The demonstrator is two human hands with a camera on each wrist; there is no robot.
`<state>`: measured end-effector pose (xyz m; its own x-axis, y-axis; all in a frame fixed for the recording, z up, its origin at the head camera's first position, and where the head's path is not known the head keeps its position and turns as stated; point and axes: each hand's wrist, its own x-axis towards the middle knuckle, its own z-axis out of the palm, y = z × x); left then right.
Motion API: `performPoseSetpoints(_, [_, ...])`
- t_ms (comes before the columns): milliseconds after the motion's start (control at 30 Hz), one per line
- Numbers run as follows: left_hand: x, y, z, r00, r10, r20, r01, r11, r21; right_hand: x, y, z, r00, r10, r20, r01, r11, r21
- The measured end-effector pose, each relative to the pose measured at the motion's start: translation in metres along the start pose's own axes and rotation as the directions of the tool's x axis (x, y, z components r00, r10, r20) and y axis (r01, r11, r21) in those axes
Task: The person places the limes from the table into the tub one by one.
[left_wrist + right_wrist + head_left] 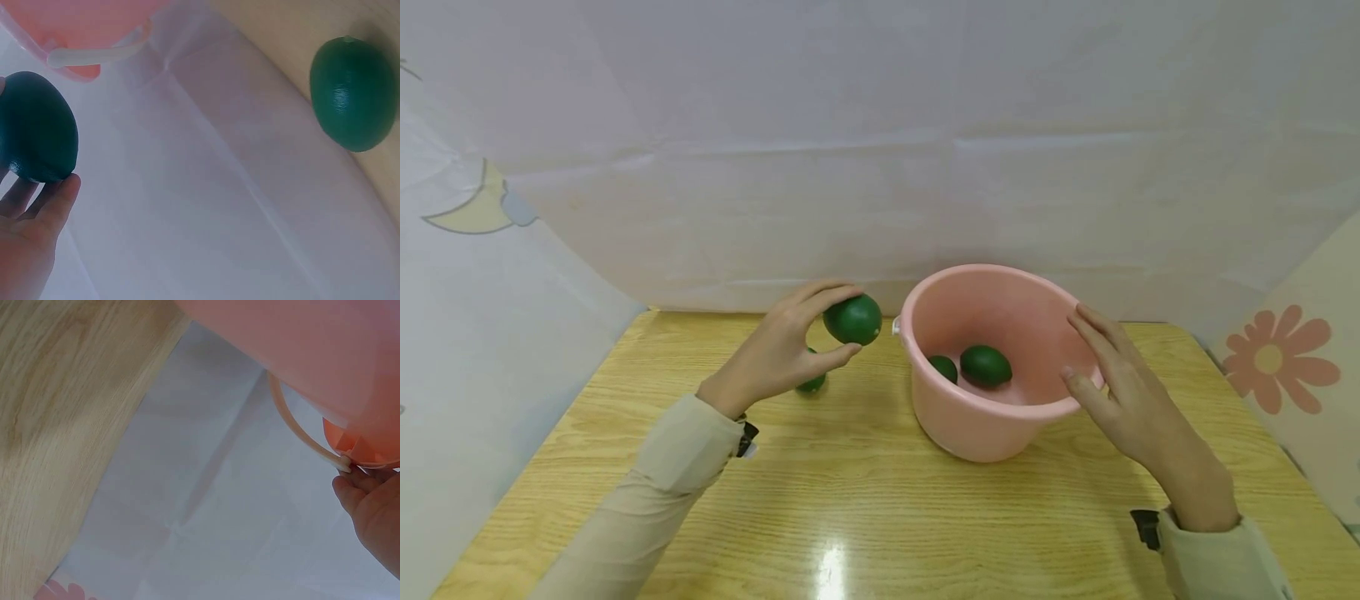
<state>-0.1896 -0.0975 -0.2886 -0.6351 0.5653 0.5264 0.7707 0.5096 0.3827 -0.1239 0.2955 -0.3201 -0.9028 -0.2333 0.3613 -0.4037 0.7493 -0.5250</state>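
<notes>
Two pale sleeves come in over the wooden tabletop [865, 517]. Her left hand [775, 354] holds a green fruit [853, 320] up off the surface, just left of the pink bucket [977, 417], fingers [820, 298] curled over the top and thumb beneath. It looks like the carrying stage: the fruit would need to travel right, over the rim, and be let go. Two more green fruits [985, 365] lie inside the bucket already, and another fruit [812, 382] sits on the tabletop behind the left hand. The right hand [1120, 392] rests against the bucket's right rim, fingers straight and slightly spread, steadying it.
</notes>
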Motion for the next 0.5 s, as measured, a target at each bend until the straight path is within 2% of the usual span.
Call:
performPoseSetpoints(300, [0.022, 0.013, 0.005, 0.999, 0.046, 0.001, -0.046, 0.999, -0.004, 0.0, 0.002, -0.001, 1.0, 0.003, 0.002, -0.003, 1.0, 0.008])
performPoseSetpoints(500, [0.031, 0.019, 0.01, 0.997, 0.073, 0.004, -0.073, 0.997, -0.022, 0.001, 0.0, 0.0, 1.0, -0.005, -0.006, 0.005, 1.0, 0.006])
